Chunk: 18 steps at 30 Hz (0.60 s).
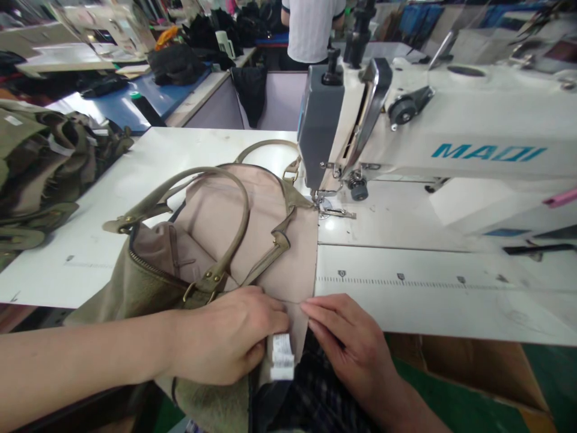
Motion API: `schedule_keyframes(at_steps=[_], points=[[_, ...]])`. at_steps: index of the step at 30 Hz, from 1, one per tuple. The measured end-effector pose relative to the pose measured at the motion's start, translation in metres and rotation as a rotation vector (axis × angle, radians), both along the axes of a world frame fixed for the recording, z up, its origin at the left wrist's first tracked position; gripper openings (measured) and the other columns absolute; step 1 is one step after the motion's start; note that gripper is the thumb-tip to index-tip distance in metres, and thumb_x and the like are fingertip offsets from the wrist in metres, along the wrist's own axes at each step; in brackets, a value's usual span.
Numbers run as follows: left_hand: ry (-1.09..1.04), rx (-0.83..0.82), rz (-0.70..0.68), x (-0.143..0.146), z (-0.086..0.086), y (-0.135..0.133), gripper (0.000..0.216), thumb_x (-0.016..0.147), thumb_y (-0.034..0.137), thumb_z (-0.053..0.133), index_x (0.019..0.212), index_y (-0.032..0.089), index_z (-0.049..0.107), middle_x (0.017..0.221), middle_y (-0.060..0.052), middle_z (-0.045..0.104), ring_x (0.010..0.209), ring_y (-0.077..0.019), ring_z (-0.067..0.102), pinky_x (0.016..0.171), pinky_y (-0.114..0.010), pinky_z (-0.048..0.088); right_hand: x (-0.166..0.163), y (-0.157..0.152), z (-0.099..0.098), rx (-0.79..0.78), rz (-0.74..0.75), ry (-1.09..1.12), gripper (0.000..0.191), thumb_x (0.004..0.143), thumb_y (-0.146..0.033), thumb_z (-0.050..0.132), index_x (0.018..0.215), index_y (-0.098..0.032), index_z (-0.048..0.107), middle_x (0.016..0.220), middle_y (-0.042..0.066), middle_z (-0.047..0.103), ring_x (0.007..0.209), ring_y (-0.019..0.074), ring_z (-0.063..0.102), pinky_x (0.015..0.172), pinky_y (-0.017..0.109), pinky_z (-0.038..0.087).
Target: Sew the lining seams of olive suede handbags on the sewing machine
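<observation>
An olive-green handbag (112, 287) lies across the front of the white table, its zip mouth spread and its pinkish-beige lining (265, 204) showing. The lining's right edge runs up to the needle and presser foot of a sewing machine (383, 120). My left hand (237, 334) is closed on the bag and lining below a handle (241, 222), beside a white label (282, 356). What its fingertips grip is partly hidden. With thumb and fingers, my right hand (347, 334) pinches the lining's edge near the table's front.
Stacked olive bag pieces (49, 162) lie at the left. A ruler scale (401, 279) is marked on the table (451, 307). Behind stand a dark thread cone (146, 108), a white mug (224, 45) and a person in a white shirt (311, 30). A cardboard box (478, 367) sits below.
</observation>
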<state>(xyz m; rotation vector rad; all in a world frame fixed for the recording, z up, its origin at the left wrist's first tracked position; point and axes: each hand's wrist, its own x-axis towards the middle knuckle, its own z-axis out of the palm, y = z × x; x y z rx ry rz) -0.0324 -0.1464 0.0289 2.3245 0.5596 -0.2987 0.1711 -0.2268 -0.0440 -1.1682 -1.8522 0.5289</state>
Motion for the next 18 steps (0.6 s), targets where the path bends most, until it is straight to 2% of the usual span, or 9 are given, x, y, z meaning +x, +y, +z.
schedule_keyframes(at_steps=[3,8,10,12,13,15,16,18], points=[[0.004,0.011,0.021,0.000,-0.001,-0.001,0.017,0.067,0.005,0.052,0.076,0.020,0.049,0.078,0.000,0.062,0.076,-0.0190,0.061,0.073,-0.028,0.047,0.000,0.005,0.008,0.057,0.042,-0.063,0.025,0.096,-0.009,0.051,0.110,-0.019,0.068,0.100,0.009,0.069,0.091,0.0221,0.062,0.078,0.038,0.058],[0.023,0.027,0.030,0.000,0.001,-0.004,0.017,0.072,0.005,0.048,0.080,0.019,0.052,0.077,-0.001,0.063,0.076,-0.0193,0.063,0.071,-0.027,0.048,-0.004,0.003,0.009,0.109,0.119,-0.209,0.029,0.094,-0.005,0.045,0.109,-0.012,0.068,0.103,0.012,0.070,0.107,0.0262,0.061,0.097,0.048,0.054],[0.034,0.083,0.065,0.001,0.002,-0.004,0.023,0.078,0.006,0.043,0.095,0.018,0.054,0.084,-0.003,0.064,0.072,-0.0176,0.062,0.065,-0.026,0.048,-0.005,0.002,0.004,0.110,0.117,-0.247,0.025,0.095,-0.008,0.048,0.110,-0.010,0.068,0.105,0.013,0.070,0.107,0.0262,0.063,0.097,0.046,0.055],[0.046,0.255,0.093,0.002,0.000,0.000,0.041,0.083,0.007,0.041,0.122,0.017,0.049,0.110,-0.009,0.063,0.079,-0.0179,0.064,0.065,-0.026,0.049,-0.005,0.001,0.000,0.125,0.141,-0.288,0.024,0.095,-0.009,0.050,0.111,-0.009,0.068,0.106,0.015,0.071,0.106,0.0265,0.064,0.096,0.044,0.057],[0.061,0.363,0.088,0.002,-0.001,0.003,0.052,0.084,0.008,0.042,0.134,0.019,0.042,0.126,-0.013,0.056,0.089,-0.0197,0.065,0.070,-0.028,0.051,-0.005,0.001,-0.002,0.139,0.163,-0.306,0.024,0.096,-0.009,0.050,0.111,-0.008,0.068,0.106,0.016,0.071,0.106,0.0269,0.065,0.095,0.044,0.057],[0.097,0.544,0.043,0.001,-0.004,0.015,0.063,0.083,0.006,0.046,0.143,0.024,0.038,0.148,-0.017,0.039,0.113,-0.0269,0.060,0.087,-0.035,0.051,-0.005,0.003,-0.003,0.183,0.189,-0.324,0.026,0.096,-0.009,0.045,0.110,-0.007,0.068,0.105,0.017,0.072,0.103,0.0271,0.066,0.093,0.043,0.058],[0.107,0.592,0.014,0.000,-0.004,0.022,0.062,0.083,0.006,0.048,0.141,0.024,0.042,0.152,-0.016,0.035,0.123,-0.0299,0.053,0.095,-0.038,0.048,-0.006,0.004,-0.003,0.204,0.187,-0.327,0.028,0.097,-0.009,0.043,0.108,-0.006,0.069,0.104,0.017,0.072,0.101,0.0267,0.067,0.092,0.042,0.059],[0.069,0.599,-0.084,-0.002,-0.004,0.039,0.049,0.086,0.005,0.048,0.132,0.021,0.053,0.153,-0.013,0.037,0.136,-0.0296,0.042,0.109,-0.043,0.038,-0.007,0.006,-0.003,0.238,0.174,-0.335,0.031,0.097,-0.008,0.039,0.105,-0.006,0.069,0.102,0.016,0.073,0.098,0.0260,0.069,0.091,0.039,0.059]])
